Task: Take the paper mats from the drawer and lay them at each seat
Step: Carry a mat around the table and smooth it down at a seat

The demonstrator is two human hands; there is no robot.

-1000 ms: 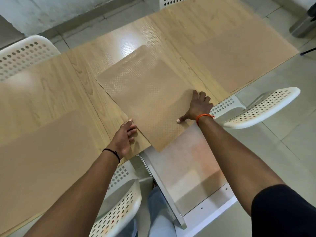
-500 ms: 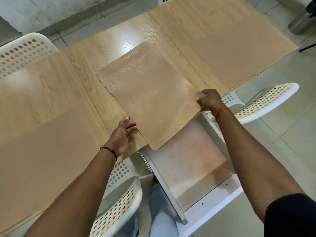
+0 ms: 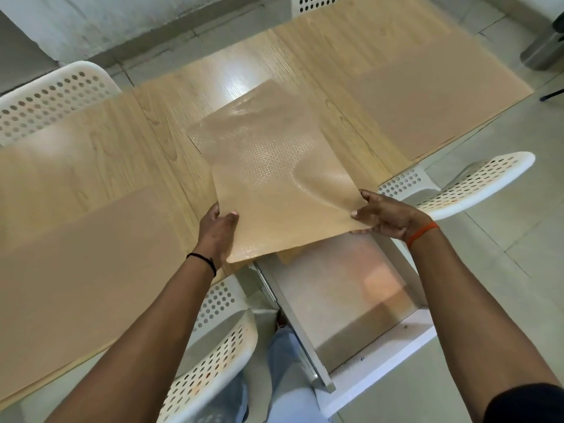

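Both hands now pinch the near edge of the dotted paper mat (image 3: 268, 166), where half a second ago the left hand (image 3: 217, 232) lay flat beside it on the table (image 3: 91, 141) and only the right hand (image 3: 385, 217) gripped a corner. The left hand's thumb is on top and its fingers underneath at the mat's near left corner; the right hand is closed on the near right corner, and the sheet has buckled upward just ahead of it. The near edge has lifted off the table and overhangs the open drawer (image 3: 345, 288), while the far end appears to rest on the wood, though glare makes that hard to judge.

Left of the held mat, a plain mat (image 3: 82, 261) lies flat along the table's near edge; to its right, a third mat (image 3: 427, 105) lies flat at the table's far right end. White perforated chairs stand around the table: one (image 3: 52, 99) at the far left, one (image 3: 464, 184) just right of the drawer, one (image 3: 213, 355) below the left forearm. A small scrap of brown paper (image 3: 288, 256) shows in the drawer just under the mat's raised edge.
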